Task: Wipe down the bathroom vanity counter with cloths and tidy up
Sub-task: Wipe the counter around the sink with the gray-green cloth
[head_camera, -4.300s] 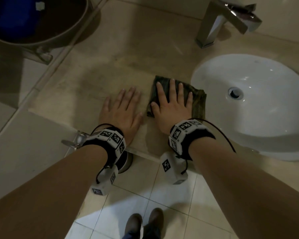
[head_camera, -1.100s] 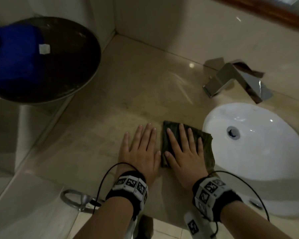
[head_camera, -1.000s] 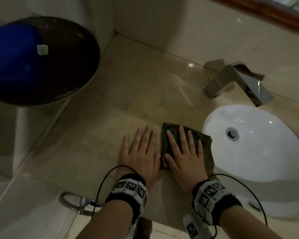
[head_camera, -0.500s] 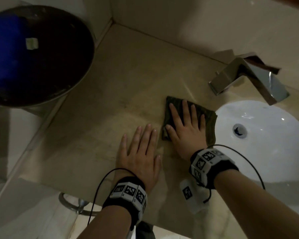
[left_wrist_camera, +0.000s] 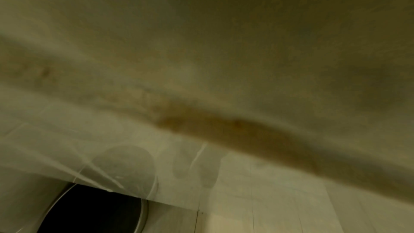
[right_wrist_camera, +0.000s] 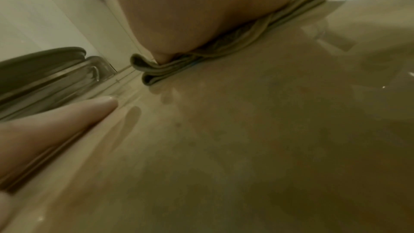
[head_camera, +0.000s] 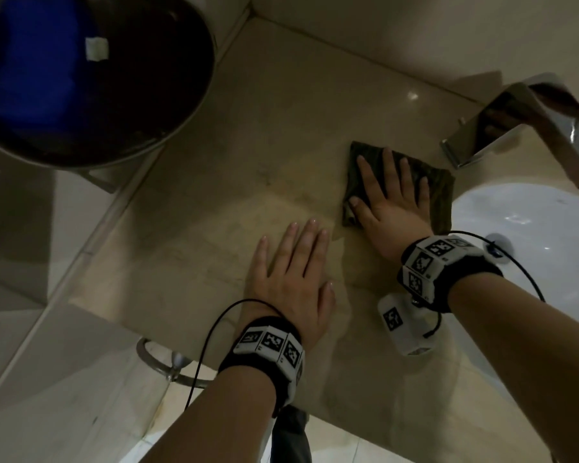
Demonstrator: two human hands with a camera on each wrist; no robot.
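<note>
- Beige stone counter (head_camera: 281,105) fills a bathroom corner, with a white oval basin (head_camera: 528,228) sunk into it on the right and a chrome faucet (head_camera: 502,128) behind that basin.
- Right hand (head_camera: 391,198) lies flat, fingers straight and spread, pressing a dark green folded cloth (head_camera: 438,192) onto the counter just left of the basin rim and in front of the faucet base.
- Left hand (head_camera: 295,275) lies flat on bare counter nearer the front edge, fingers straight and holding nothing; the two hands are apart, not touching.
- From the right wrist view the cloth (right_wrist_camera: 156,72) shows several stacked layers, its folded edge sticking out from under the palm.
- Cloth orientation: roughly a rectangle, its long axis running from the front edge toward the back wall, in line with the fingers; one far corner points at the wall, tilted slightly left.
- Risk: I judge the folds may slide apart or bunch under an uneven push, since only palm pressure holds the layers.
- Risk: a stroke to the right would likely drag the cloth over the rim into the basin, or knock the fingers against the faucet base.
- Risk: the counter looks glossy, perhaps damp, so the bracing left palm could slip.
- A dark round bin (head_camera: 81,78) with something blue inside sits beyond the counter's left end.
</note>
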